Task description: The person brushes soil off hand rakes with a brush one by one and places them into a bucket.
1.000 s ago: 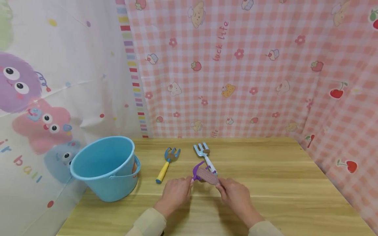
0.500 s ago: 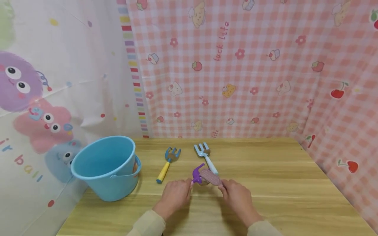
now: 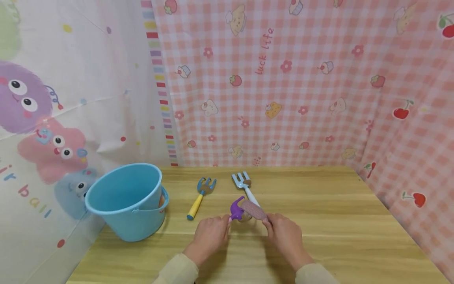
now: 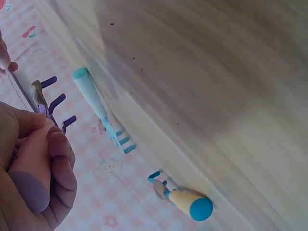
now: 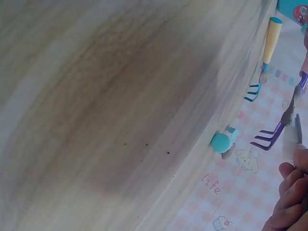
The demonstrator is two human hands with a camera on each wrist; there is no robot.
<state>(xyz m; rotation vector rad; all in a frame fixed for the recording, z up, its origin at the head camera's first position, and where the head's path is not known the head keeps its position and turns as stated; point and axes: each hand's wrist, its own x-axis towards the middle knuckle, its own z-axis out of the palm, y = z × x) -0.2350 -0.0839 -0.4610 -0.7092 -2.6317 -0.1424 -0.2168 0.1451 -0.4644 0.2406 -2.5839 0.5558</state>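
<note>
In the head view my left hand (image 3: 209,236) grips the pink handle of a small purple garden rake (image 3: 235,210). A brown dirt-like patch (image 4: 38,94) covers part of the rake's head in the left wrist view. My right hand (image 3: 285,236) holds a brush with a mauve ridged back (image 3: 254,210). Its whitish bristles (image 5: 290,140) face the rake's head, right at the brown patch. Both tools are held above the table, the brush overlapping the rake in the head view. In the left wrist view the rake's purple tines (image 4: 57,101) point away from the brush.
A yellow-handled blue rake (image 3: 196,206) and a light blue fork (image 3: 252,196) lie behind my hands, each with a brown patch on its head. A blue bucket (image 3: 142,227) stands left. Dark specks dot the wooden table (image 3: 347,228). Patterned curtains (image 3: 301,130) hang around it.
The brush has slid a little to the right over the rake. The rake has turned slightly, so its brown patch shows more beneath the brush. Both hands keep their grips.
</note>
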